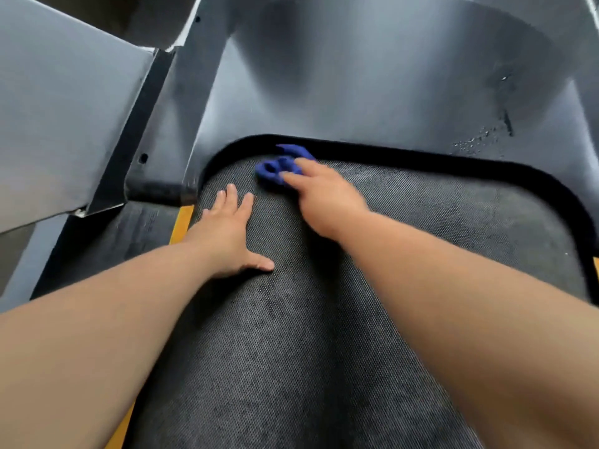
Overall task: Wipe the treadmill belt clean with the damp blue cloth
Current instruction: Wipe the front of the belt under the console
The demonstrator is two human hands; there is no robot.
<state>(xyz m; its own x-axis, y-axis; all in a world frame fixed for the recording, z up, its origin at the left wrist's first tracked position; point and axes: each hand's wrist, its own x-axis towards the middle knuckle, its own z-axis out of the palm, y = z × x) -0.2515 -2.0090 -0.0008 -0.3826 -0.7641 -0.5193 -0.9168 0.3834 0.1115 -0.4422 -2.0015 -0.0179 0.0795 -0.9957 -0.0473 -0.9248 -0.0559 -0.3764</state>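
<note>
The dark textured treadmill belt (291,335) fills the lower middle of the head view. A crumpled blue cloth (278,166) lies at the belt's far end, by the black rim under the motor cover. My right hand (324,199) lies on the cloth, its fingers stretched over it and pressing it to the belt; the hand is blurred. My left hand (230,234) rests flat on the belt's left part, fingers spread and straight, a little left of and nearer than the cloth.
The grey motor cover (389,76) rises beyond the belt, with scuffs and droplets at its right. A grey upright post (64,108) with a black bracket stands at left. A yellow stripe (181,222) and dark side rail (129,231) run along the belt's left edge.
</note>
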